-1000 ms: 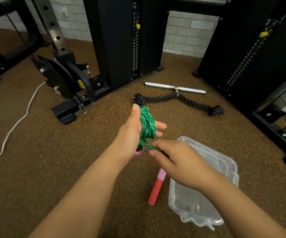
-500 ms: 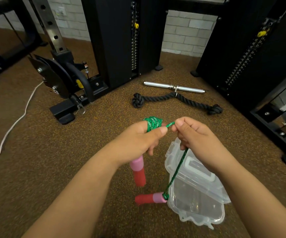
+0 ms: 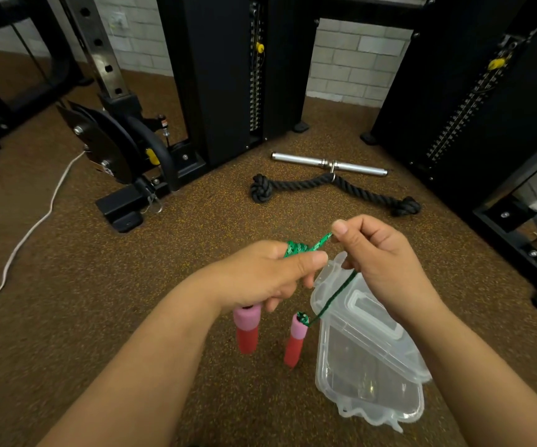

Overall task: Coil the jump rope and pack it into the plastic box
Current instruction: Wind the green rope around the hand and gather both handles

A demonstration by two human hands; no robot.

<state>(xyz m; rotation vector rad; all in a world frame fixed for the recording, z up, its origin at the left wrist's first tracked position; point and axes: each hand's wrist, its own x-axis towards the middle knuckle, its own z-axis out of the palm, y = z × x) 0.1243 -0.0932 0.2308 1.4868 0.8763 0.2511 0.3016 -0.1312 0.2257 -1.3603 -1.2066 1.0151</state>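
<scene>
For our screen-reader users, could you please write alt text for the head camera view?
A person's left hand grips a coiled green jump rope while the right hand pinches its free strand, one pink-and-red handle dangling. An open clear plastic box sits below on brown gym flooring, near black weight machines.

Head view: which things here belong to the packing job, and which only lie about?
Belong to the job:
green jump rope
its hanging handle
clear plastic box
left hand
right hand

Lying about:
black triceps rope
chrome bar
white cable
</scene>
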